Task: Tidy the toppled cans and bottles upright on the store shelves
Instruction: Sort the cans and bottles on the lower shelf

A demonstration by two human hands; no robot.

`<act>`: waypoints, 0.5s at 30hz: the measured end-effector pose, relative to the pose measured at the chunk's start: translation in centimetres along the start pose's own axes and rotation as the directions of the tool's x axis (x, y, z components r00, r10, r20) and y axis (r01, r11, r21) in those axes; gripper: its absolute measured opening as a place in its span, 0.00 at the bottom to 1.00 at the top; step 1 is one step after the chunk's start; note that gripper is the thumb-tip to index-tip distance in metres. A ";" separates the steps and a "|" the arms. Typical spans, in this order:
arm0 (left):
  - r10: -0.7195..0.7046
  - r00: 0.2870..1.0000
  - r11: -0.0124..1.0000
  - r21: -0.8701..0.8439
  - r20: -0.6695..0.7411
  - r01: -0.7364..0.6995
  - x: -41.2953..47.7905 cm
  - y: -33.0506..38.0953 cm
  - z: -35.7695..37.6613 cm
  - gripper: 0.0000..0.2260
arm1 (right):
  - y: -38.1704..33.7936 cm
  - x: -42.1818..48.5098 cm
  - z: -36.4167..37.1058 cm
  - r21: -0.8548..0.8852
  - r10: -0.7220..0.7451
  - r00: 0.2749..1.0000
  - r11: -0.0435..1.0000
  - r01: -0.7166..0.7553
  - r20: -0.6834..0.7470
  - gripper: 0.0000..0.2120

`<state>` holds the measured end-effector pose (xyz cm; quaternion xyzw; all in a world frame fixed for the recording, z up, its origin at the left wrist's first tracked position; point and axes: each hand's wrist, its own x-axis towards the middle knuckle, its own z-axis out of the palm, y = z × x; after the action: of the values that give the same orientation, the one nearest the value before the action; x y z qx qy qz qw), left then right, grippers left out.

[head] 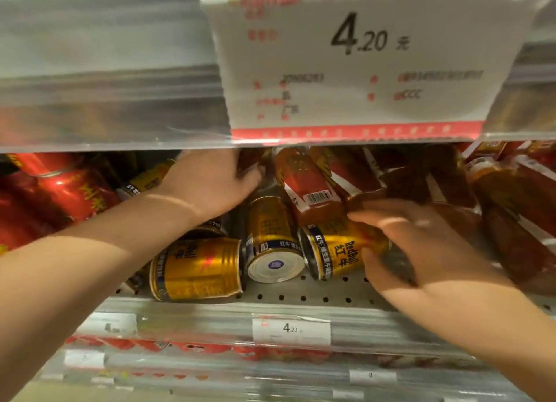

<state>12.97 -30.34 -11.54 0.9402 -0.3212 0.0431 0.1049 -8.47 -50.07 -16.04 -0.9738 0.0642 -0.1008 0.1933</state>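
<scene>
Three gold Red Bull cans lie toppled on the perforated shelf. The left can lies sideways. A middle can points its base at me. My right hand curls its fingers and thumb round the right can. Further back, my left hand reaches under the upper shelf, its fingers wrapped over a dark red item that is mostly hidden. Red-labelled amber bottles lie tilted behind the cans.
A large 4.20 price card hangs from the upper shelf edge and hides the back of the shelf. Red cans are packed at the left. More tilted bottles fill the right. A small price tag sits on the shelf rail.
</scene>
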 end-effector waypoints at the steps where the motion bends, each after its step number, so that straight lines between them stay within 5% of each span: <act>1: 0.031 0.999 0.999 -0.016 -0.042 -0.032 -0.8 0.4 -0.3 0.19 | 0.1 -0.4 0.0 -0.012 -0.006 0.999 1.000 0.007 0.051 0.28; 6: 0.110 0.948 0.994 -0.005 0.299 -0.113 -3.6 2.8 -1.0 0.26 | 0.0 0.2 -0.6 -0.158 -0.018 0.992 0.987 0.037 0.121 0.43; 12: 0.163 0.831 0.986 -0.127 0.532 -0.112 -4.3 2.6 -1.7 0.38 | 0.3 1.9 -0.7 -0.105 -0.155 0.974 0.979 0.173 0.163 0.38; 15: 0.157 0.854 0.988 -0.073 0.496 -0.140 -5.0 2.1 -1.1 0.43 | 0.7 1.5 -0.2 -0.050 -0.182 0.975 0.981 0.189 0.125 0.35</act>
<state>7.72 -28.79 -10.82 0.8897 -0.4096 -0.1992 0.0306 -7.09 -51.03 -15.82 -0.9854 -0.0356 -0.0577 0.1563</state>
